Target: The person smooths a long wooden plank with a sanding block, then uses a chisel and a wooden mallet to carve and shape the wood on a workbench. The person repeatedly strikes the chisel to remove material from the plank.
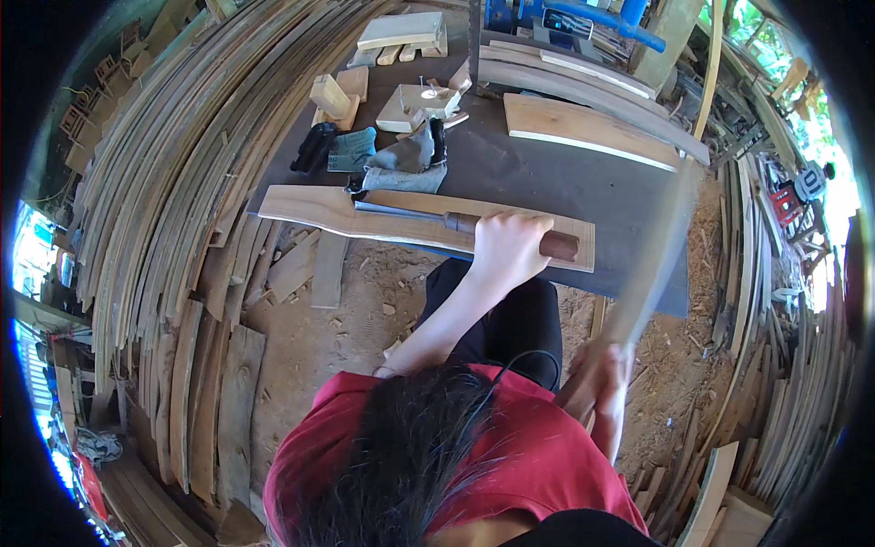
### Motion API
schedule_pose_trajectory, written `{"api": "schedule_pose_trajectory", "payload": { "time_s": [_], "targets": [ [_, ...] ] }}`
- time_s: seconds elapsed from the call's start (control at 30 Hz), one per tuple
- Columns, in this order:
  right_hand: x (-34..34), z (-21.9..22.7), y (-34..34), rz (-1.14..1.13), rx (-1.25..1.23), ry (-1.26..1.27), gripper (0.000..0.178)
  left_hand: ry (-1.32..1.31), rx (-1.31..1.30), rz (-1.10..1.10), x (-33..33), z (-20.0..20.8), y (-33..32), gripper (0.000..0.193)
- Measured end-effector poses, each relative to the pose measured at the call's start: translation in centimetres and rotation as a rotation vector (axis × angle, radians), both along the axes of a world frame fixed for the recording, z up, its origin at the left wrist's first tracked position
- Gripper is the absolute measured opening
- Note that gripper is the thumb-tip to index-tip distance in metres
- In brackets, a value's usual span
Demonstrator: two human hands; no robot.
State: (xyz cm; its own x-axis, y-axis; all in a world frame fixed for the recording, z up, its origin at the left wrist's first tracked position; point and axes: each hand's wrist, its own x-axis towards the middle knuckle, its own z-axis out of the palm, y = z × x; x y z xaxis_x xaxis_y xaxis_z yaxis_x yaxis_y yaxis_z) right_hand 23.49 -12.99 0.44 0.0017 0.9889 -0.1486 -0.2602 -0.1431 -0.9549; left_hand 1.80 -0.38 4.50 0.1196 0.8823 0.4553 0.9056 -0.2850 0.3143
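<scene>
My left hand (512, 251) is closed around the wooden handle of a chisel (558, 244), whose long metal blade points left. The chisel lies over a pale, shaped wooden board (310, 210) at the near edge of a dark worktop (583, 187). At the blade's tip, close to a dark bit of a cloth bundle, the contact with the wood is hard to make out. Low on the right, my right hand (614, 387) grips a long piece of wood (658, 251). Motion smears this piece, which points up past the worktop's right side.
Behind the board sit a bundle of blue-grey cloth (410, 164), several wood blocks (415, 108) and a wide curved plank (583, 132). Blue metal equipment (629, 32) stands at the far edge. Long stacked timber (182, 155) runs along the left; more planks lean at right.
</scene>
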Motion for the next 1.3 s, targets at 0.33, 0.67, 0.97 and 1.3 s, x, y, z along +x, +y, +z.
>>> {"api": "schedule_pose_trajectory", "payload": {
  "time_s": [0.33, 0.67, 0.97, 1.3],
  "targets": [
    [0.1, -0.5, 1.1, -0.185, 0.147, 0.175, 0.050, -0.081, 0.200, -0.013, -2.4, -0.2, 0.1, 0.019],
    [-2.2, 0.9, 1.5, -0.002, 0.089, -0.050, 0.053, -0.082, 0.157, 0.018, -4.3, 0.5, -0.9, 0.014],
    [-2.9, -0.2, 1.5, 0.230, 0.156, -0.416, 0.046, -0.085, 0.194, 0.068, -5.3, 1.4, -1.0, 0.018],
    [-4.1, -0.9, 2.0, 0.234, 0.154, -0.200, 0.046, -0.087, 0.202, 0.042, -6.1, 1.1, -0.9, 0.015]
  ]
}}
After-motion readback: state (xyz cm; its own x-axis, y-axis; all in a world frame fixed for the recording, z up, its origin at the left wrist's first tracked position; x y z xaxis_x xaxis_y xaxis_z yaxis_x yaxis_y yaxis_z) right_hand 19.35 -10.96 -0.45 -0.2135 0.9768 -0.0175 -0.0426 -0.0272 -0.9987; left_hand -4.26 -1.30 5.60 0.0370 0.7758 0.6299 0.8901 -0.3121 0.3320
